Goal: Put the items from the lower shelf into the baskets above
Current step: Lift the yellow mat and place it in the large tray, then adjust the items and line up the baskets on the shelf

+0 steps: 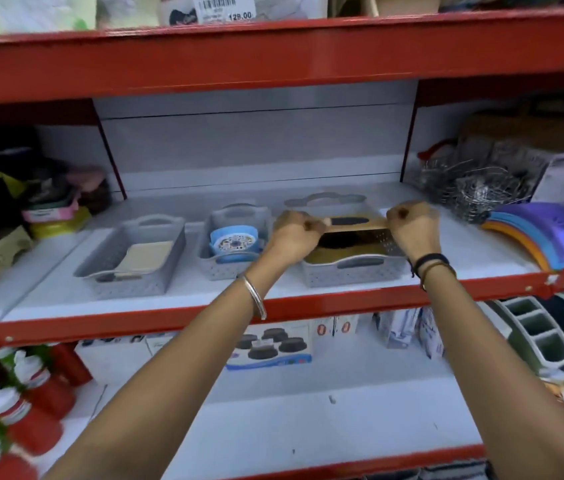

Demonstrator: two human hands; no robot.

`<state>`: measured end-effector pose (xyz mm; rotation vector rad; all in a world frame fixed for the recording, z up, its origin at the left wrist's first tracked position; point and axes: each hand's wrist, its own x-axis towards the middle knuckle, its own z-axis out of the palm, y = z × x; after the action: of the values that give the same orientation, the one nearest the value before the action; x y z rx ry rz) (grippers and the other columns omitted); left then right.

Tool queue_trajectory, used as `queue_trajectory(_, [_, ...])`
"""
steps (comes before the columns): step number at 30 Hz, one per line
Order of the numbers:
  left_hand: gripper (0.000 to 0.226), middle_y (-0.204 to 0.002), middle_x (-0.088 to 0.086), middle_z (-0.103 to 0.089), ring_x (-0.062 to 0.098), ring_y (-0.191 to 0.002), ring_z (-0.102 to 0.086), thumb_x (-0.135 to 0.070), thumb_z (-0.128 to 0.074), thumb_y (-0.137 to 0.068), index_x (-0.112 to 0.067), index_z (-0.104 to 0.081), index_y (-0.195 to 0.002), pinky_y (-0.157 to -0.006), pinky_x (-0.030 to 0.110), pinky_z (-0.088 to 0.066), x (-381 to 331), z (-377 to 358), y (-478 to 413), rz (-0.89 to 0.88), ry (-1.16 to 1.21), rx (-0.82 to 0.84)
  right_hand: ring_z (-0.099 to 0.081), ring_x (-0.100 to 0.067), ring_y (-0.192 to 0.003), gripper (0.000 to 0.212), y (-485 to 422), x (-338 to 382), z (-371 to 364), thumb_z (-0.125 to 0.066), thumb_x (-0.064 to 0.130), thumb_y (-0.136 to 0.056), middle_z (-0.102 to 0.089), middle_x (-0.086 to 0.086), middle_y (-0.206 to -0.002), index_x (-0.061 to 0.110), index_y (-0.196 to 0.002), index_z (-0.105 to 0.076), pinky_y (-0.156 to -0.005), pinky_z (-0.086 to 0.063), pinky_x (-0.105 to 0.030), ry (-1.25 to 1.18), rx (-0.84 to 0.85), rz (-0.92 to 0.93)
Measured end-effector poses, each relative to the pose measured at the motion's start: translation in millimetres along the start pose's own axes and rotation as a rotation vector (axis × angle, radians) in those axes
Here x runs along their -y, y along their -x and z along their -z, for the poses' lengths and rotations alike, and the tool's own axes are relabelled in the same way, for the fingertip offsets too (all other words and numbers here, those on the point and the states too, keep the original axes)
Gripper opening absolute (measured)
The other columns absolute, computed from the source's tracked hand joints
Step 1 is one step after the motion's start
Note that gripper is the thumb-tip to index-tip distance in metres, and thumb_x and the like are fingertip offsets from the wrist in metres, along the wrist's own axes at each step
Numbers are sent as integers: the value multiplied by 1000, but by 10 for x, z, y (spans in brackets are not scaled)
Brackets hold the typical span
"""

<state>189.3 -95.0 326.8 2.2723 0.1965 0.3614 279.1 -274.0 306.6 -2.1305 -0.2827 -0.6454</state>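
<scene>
We hold a brown card pack with a black brush (350,222) by its two ends, our left hand (296,233) pinched on one end and our right hand (412,226) on the other, just above the right basket (353,271) on the middle shelf (273,303). The middle basket (235,261) holds a blue round pack (235,241); the left basket (128,271) holds a cream flat item (145,256). Boxes (270,344) lie on the lower shelf.

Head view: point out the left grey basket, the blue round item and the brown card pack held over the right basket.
left grey basket (173,249): head view, right wall.
blue round item (235,241): head view, face.
brown card pack (353,223): head view, middle.
</scene>
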Motion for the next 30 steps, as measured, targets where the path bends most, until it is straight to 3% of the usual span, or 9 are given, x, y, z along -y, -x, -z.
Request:
queue_trajectory(2, [39,-106,10,-68,25,-101,-61,-45,-60,-85,-11,-69,-100,-87,33,-50,63,-49,-76,-35,-177,91,-55,-27,-61,25,-29,-124,-72,-53,10,-84,-58,-23,-62,6,-59,-55,-61,-35,-27,100,63,0])
queue_trajectory(5, [41,-125,12,-51,30,-126,-35,-47,-63,-81,-18,-66,-110,-106,40,-31,86,-89,-196,-38,-561,181,-64,-34,-82,19,-97,-160,-163,-55,11,-82,-70,-23,-81,5,-73,-70,-70,-49,-32,234,166,55])
queue_trajectory(7, [40,-131,10,-53,29,-131,-33,-42,-61,-84,-21,-62,-117,-107,39,-26,94,-98,-287,-98,-669,336,-62,-32,-96,16,-145,-87,-170,-62,14,-82,-72,-14,-102,9,-91,-73,-89,-51,-37,261,389,112])
queue_trajectory(10, [45,-134,7,-55,28,-125,-47,-27,-58,-85,-24,-51,-130,-103,34,-33,74,-106,-403,-137,-762,531,-55,-22,-112,36,-188,74,-161,-68,32,-82,-61,0,-125,20,-116,-65,-102,-41,-31,362,899,177])
queue_trajectory(12, [46,-129,10,-58,29,-114,-54,-23,-58,-84,-20,-50,-129,-90,30,-43,50,-149,-453,-145,-807,543,-49,-24,-124,45,-231,105,-207,-62,38,-86,-49,1,-141,25,-128,-54,-108,-38,-35,484,1033,252])
queue_trajectory(16, [37,-119,13,-62,30,-102,-60,-20,-56,-84,-14,-55,-121,-83,34,-53,118,-241,-484,-173,-773,499,-40,-24,-133,54,-265,2,-321,-56,30,-91,-34,2,-152,22,-141,-37,-113,-32,-34,438,1087,276])
queue_trajectory(23, [30,-123,18,-58,34,-104,-60,-7,-54,-88,-6,-56,-118,-89,41,-52,173,-361,-489,-174,-736,362,-55,-23,-116,41,-317,-164,-460,-62,29,-83,-56,1,-136,28,-123,-57,-103,-45,-36,399,893,288])
queue_trajectory(26, [22,-113,15,-63,32,-97,-62,-19,-56,-89,-8,-63,-107,-85,40,-53,156,-331,-448,-159,-626,329,-57,-19,-111,38,-290,-129,-426,-64,38,-81,-61,6,-128,29,-118,-61,-100,-47,-36,370,889,298])
queue_trajectory(30, [23,-118,14,-63,31,-107,-59,-16,-48,-92,-10,-67,-105,-94,38,-48,106,5,-363,-240,-367,121,-63,-16,-94,35,-217,147,-305,-65,48,-78,-70,3,-105,24,-104,-66,-89,-53,-39,66,666,228])
